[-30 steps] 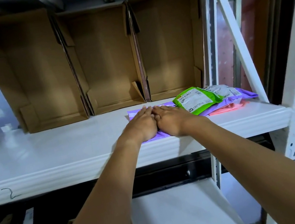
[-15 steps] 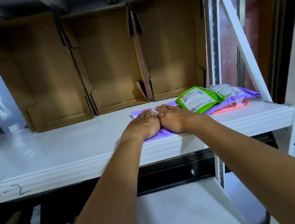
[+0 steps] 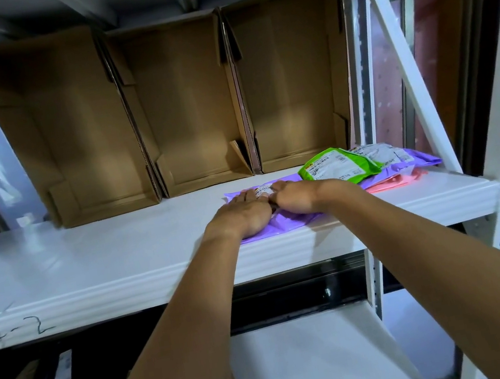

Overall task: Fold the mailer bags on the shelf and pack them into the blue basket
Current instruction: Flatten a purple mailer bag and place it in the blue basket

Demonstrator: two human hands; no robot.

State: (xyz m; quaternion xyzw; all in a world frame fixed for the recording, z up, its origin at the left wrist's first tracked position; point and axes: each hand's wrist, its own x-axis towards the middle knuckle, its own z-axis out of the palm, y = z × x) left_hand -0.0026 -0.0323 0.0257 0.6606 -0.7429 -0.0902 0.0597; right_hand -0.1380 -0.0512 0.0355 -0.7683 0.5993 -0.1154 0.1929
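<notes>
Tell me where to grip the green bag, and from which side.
I would pinch the near left corner of the green bag, coming from the front. It lies on top of the pile, uncovered, and that corner is nearest the right hand.

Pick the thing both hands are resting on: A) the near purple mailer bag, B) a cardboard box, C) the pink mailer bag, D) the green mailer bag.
A: the left hand and right hand lie side by side on the near purple mailer bag at the shelf edge, while the green mailer bag lies beyond them, untouched.
</notes>
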